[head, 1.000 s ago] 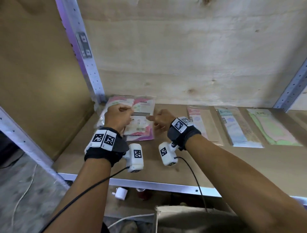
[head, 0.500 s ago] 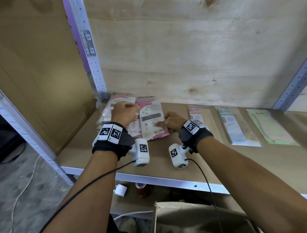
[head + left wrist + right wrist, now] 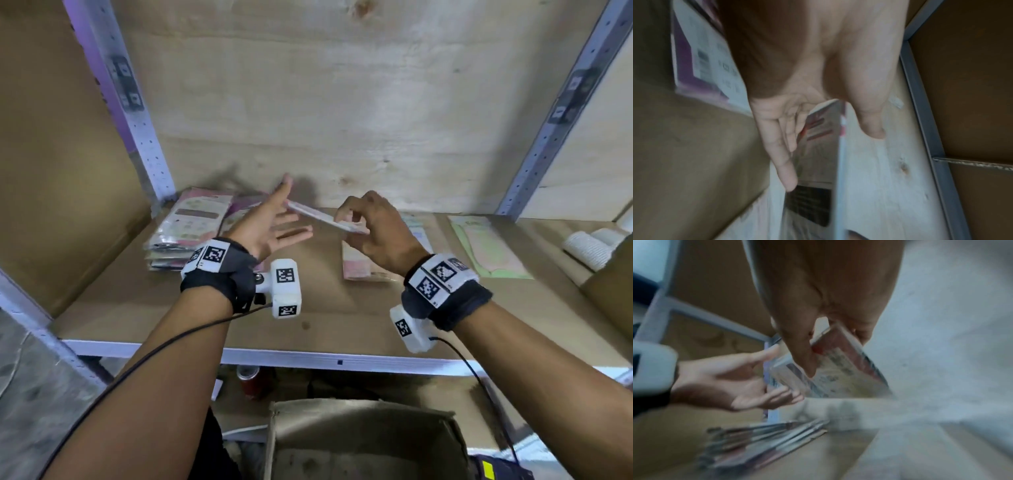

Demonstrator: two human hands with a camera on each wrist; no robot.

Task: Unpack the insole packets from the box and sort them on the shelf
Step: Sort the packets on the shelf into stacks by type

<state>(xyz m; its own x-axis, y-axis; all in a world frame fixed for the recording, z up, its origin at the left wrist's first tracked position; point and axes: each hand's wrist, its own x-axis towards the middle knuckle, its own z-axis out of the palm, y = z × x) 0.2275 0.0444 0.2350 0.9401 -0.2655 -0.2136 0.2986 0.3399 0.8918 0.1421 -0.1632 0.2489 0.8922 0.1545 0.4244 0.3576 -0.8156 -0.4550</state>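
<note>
My right hand (image 3: 368, 226) pinches one insole packet (image 3: 318, 216) at its near end and holds it edge-on in the air above the shelf (image 3: 191, 308). The same packet (image 3: 840, 369) shows its printed face in the right wrist view, held between thumb and fingers. My left hand (image 3: 274, 222) is spread flat, palm toward the packet's far end, fingers straight beside it (image 3: 818, 154). A stack of pink and purple packets (image 3: 188, 226) lies at the shelf's back left corner, below and left of the left hand.
More packets lie in a row along the shelf: a pink one (image 3: 359, 263) under my right wrist and a green one (image 3: 486, 246) further right. White rolls (image 3: 589, 246) sit at the far right. An open cardboard box (image 3: 359, 442) stands below the shelf edge.
Both hands have lifted off the stack. The right hand has raised one packet into the air and turned it edge-on; the left hand has let go and spread its fingers.
</note>
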